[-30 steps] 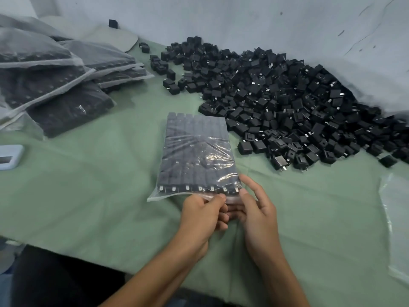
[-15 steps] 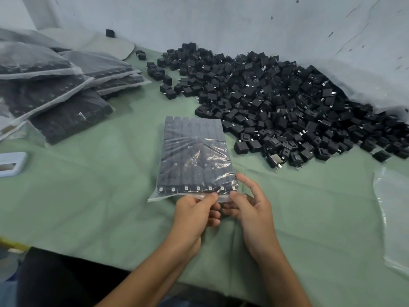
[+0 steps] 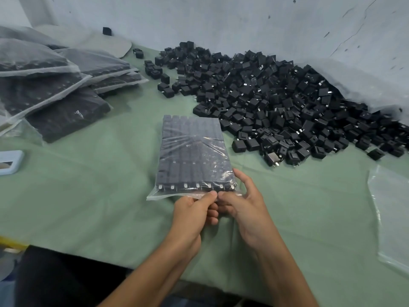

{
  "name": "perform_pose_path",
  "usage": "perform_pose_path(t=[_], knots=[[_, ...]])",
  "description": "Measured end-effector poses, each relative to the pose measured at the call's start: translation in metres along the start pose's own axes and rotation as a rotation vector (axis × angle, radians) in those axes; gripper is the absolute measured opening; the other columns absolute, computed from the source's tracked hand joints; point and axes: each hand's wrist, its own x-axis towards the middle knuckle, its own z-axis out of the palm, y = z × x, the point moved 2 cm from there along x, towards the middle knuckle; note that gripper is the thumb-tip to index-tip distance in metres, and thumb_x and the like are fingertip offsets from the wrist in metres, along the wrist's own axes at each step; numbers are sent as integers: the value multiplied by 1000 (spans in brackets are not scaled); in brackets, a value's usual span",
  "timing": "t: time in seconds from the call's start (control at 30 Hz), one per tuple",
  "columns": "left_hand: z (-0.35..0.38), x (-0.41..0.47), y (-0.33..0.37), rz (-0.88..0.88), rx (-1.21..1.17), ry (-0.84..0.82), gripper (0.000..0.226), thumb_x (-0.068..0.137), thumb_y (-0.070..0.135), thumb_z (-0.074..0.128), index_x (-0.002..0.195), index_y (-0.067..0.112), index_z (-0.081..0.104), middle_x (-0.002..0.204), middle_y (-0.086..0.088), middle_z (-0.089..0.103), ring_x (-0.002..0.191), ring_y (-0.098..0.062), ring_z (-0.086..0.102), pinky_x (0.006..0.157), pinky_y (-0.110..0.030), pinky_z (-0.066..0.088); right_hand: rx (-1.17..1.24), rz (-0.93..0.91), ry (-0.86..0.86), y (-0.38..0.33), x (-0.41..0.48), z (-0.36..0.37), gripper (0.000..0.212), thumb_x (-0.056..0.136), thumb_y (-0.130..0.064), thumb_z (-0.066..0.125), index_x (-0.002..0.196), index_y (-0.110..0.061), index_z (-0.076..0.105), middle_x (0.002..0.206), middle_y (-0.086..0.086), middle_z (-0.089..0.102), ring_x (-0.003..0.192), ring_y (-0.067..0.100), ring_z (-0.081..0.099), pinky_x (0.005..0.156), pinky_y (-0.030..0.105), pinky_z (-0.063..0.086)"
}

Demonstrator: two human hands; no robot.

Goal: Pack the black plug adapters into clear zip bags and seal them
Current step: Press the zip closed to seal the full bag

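The right hand (image 3: 247, 209) has shifted left along the near edge of the clear zip bag (image 3: 194, 151), toward the lower centre of the frame. One second ago a visible gap separated the two thumbs on the bag mouth. That gap narrowed half a second ago. Now the right thumb tip lies just beside the thumb tip of the left hand (image 3: 190, 216), almost touching it. The right index finger has moved left with the hand and now lies against the bag's lower right corner. The left hand's pinch point has moved slightly up the frame, closer to the nearest row of black plug adapters (image 3: 194, 185) in the bag.
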Motion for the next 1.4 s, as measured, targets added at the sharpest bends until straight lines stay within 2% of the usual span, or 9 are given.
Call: perform_pose_path(t=[0.1,0.23,0.33,0.53,0.7,0.93,1.03,1.2,1.4], knots=[[0,-1,0,-10,-14,-11,20,93,10,65,84,-7,71,57,-7,56,43,-8,49,38,-18,40,-12,13,-3,-1,1,1,66,82,14,62,135,-22,50,81,19,72,66,26,66,63,32,57],[-3,-2,1,-36,-32,-5,18,93,10,66,80,-3,68,56,-5,56,43,-9,50,38,-19,41,-41,67,-10,-4,1,-10,62,86,5,67,137,-26,49,80,14,71,75,25,70,70,32,59],[-5,-3,1,-49,-33,1,19,92,11,67,77,-1,66,54,-4,57,43,-9,52,39,-19,42,-79,94,13,-8,4,-20,64,84,7,67,137,-25,50,73,8,67,67,20,66,67,30,59],[-4,-5,4,-49,-39,-2,19,93,11,66,77,0,65,56,-4,57,44,-9,52,39,-19,42,-175,48,-23,-11,3,-16,65,85,10,66,137,-25,52,76,14,65,65,21,65,65,27,57],[-6,-6,4,-57,-49,4,18,93,11,66,82,-2,65,54,-2,56,43,-8,51,39,-19,43,-131,133,-59,-14,0,-28,55,86,6,68,131,-24,56,87,16,71,73,24,70,68,27,58],[-6,-7,4,-70,-42,19,21,91,15,69,77,2,61,58,-5,59,43,-10,52,40,-20,44,-105,98,-10,-11,3,-29,57,83,15,62,128,-19,57,71,15,64,59,22,63,59,27,56],[-4,-6,8,-127,-39,-26,19,88,18,75,79,4,66,65,-6,64,45,-9,53,41,-20,46,-81,93,-26,-11,3,-28,56,84,15,62,128,-19,56,74,19,62,59,22,62,59,26,56],[15,-7,6,-201,-41,-61,10,82,10,77,81,1,73,61,-3,63,41,-4,49,38,-15,43,-83,85,-68,-13,-1,-30,55,85,14,62,129,-17,55,78,22,65,62,24,64,62,26,56],[19,-6,3,-179,-17,-60,10,86,2,71,76,0,72,60,-6,63,43,-5,52,40,-16,43,-77,79,-97,-12,-2,-35,53,86,14,62,129,-15,55,76,18,68,62,23,65,64,26,57]])
